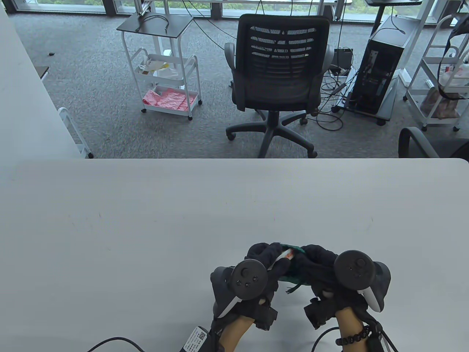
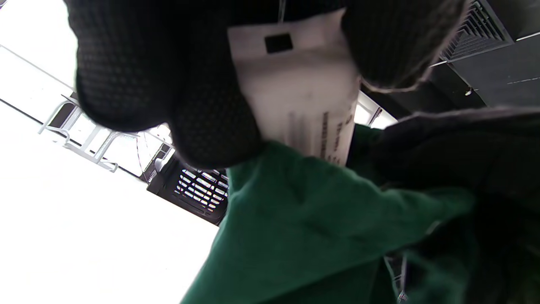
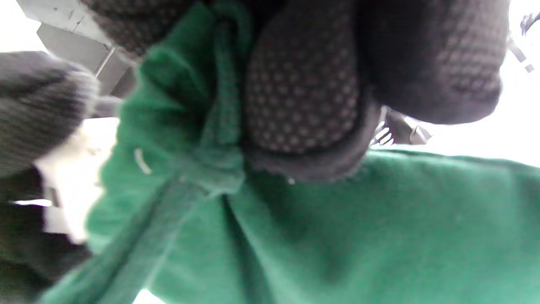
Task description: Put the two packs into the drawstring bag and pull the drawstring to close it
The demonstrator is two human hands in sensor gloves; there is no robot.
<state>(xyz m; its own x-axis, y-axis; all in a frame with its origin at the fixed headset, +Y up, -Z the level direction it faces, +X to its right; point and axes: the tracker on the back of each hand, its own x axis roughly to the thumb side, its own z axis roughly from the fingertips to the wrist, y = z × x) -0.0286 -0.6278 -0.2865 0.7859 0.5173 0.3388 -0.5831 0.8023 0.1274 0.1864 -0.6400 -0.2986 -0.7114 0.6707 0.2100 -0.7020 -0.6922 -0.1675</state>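
Near the table's front edge both gloved hands hold a green drawstring bag (image 1: 295, 280) off the surface. My left hand (image 1: 272, 257) pinches a white pack (image 1: 286, 255) with red print; in the left wrist view the pack (image 2: 300, 93) stands between my fingers (image 2: 202, 126) and thumb, its lower end inside the bag's mouth (image 2: 303, 219). My right hand (image 1: 316, 261) grips the bag's fabric (image 3: 337, 232), its fingers (image 3: 303, 97) curled next to the knotted drawstring (image 3: 219, 126). A loose cord end (image 1: 293, 289) hangs below. No second pack shows.
The white table (image 1: 183, 220) stretches wide ahead and to both sides. Beyond its far edge stand a black office chair (image 1: 280, 66), a white trolley (image 1: 165, 84) and a computer tower (image 1: 381, 69). A cable (image 1: 110, 343) lies at the front edge.
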